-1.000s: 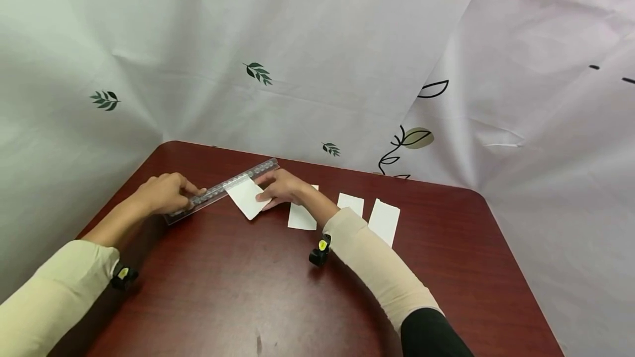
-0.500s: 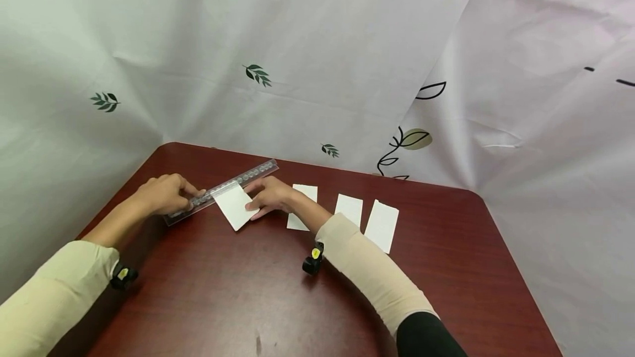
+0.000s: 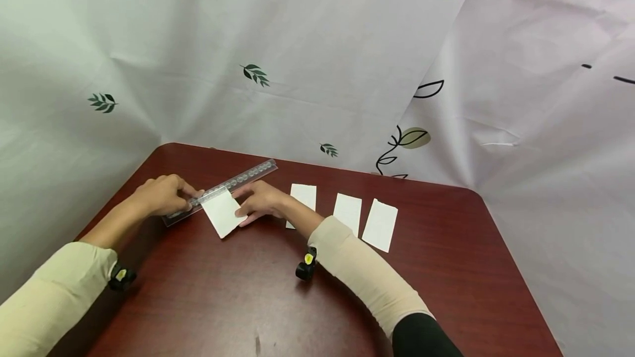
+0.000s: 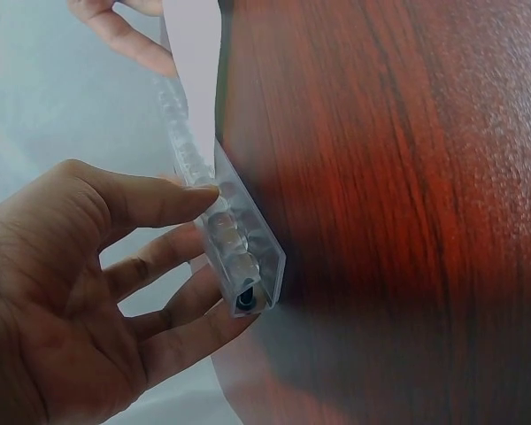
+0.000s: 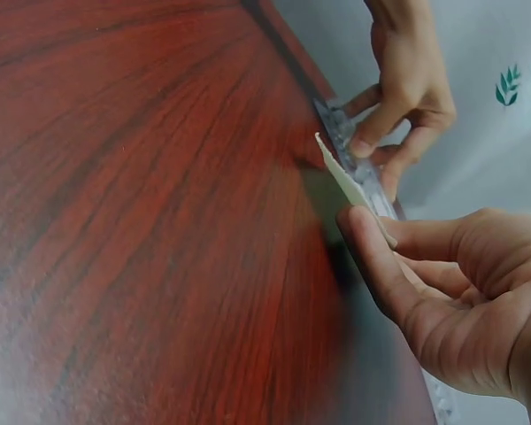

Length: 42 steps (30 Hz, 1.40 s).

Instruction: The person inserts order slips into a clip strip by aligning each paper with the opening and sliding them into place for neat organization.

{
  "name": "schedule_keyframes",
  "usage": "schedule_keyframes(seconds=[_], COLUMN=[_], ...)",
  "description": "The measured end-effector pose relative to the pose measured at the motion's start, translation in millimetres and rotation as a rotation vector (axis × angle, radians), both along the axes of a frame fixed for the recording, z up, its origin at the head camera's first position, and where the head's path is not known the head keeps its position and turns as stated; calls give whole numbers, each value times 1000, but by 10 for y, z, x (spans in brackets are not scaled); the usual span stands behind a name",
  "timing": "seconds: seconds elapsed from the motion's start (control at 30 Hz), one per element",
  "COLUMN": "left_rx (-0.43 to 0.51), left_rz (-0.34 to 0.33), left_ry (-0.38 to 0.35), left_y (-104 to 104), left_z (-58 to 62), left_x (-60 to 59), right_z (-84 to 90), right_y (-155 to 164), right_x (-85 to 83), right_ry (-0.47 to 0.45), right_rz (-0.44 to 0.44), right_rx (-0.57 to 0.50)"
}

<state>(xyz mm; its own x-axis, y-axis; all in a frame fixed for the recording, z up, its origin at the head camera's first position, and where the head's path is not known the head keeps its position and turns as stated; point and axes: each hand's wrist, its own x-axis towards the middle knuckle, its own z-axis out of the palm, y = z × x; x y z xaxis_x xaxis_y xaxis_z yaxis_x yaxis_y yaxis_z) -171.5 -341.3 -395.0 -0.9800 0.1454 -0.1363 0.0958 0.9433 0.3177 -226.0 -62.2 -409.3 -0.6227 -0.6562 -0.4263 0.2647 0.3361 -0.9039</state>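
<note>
A long clear plastic ticket rail (image 3: pixel 250 174) with a row of clear balls lies slantwise on the table. My left hand (image 3: pixel 162 194) pinches its near left end, thumb over the balls and fingers beneath in the left wrist view. A white paper slip (image 3: pixel 221 215) has its upper edge against the rail, just right of the left fingers. My right hand (image 3: pixel 263 200) pinches the slip's right side between thumb and fingers. Seen from the right wrist, the slip (image 5: pixel 343 177) tilts up off the tabletop. How deep its edge sits in the rail cannot be told.
Right of the hands, several of the same kind of paper lie in a row: a left slip (image 3: pixel 303 195), a middle slip (image 3: pixel 348 211) and a right slip (image 3: pixel 380 226). The dark red table (image 3: pixel 223 302) ends at a pale curtain (image 3: pixel 297 43) behind.
My right hand has slid the paper slip left and toward me along the ticket rail, closer to the left hand. The left hand and rail have stayed put.
</note>
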Motion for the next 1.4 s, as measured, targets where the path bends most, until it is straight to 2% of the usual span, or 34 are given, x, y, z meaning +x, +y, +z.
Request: schedule_keyframes(seconds=[0.53, 1.07, 1.4], left_rx=[22, 30, 23], left_rz=[-11, -6, -4], left_ry=[-6, -20, -24], left_y=[31, 21, 31], left_z=[5, 20, 28], left_x=[-12, 11, 16], right_z=[-22, -38, -48], right_y=[-176, -369, -447], right_x=[124, 268, 333], right_ry=[-30, -105, -102], right_rz=[51, 49, 49], right_rx=[-5, -36, -34])
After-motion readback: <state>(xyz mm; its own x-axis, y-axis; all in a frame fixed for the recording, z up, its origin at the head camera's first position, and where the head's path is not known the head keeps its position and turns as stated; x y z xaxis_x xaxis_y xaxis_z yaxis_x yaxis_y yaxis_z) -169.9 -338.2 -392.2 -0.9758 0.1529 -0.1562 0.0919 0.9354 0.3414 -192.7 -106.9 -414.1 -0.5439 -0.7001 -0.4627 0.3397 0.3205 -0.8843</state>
